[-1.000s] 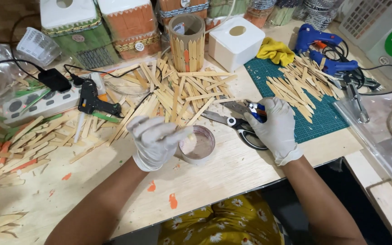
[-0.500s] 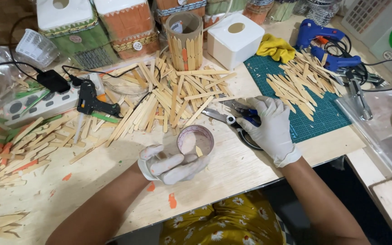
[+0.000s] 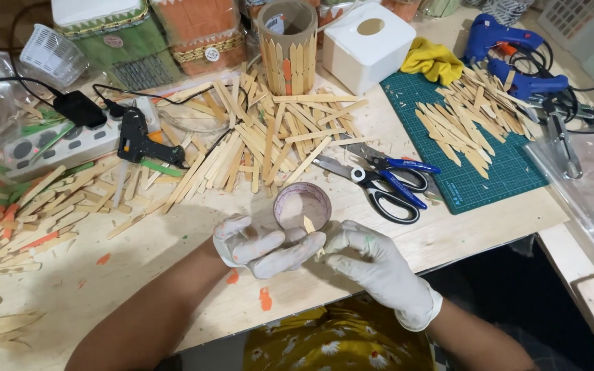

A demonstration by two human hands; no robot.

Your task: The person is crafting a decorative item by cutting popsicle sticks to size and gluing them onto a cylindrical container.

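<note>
Two white-gloved hands are meeting at the near table edge: the left hand [image 3: 259, 246] is cupping a short round cardboard tube [image 3: 302, 206] from the left, fingers closed against its side, while the right hand [image 3: 366, 260] is pinching a small pointed wooden stick piece [image 3: 309, 225] at its rim. Black-and-blue scissors [image 3: 386, 182] are lying just right of the tube, with a pile of loose wooden sticks [image 3: 269, 137] spreading behind it.

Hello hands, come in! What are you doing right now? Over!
Left hand and right hand, both gloved, pinch a small wooden stick piece. Round cardboard ring right behind them. Scissors lie beside, untouched.
</note>
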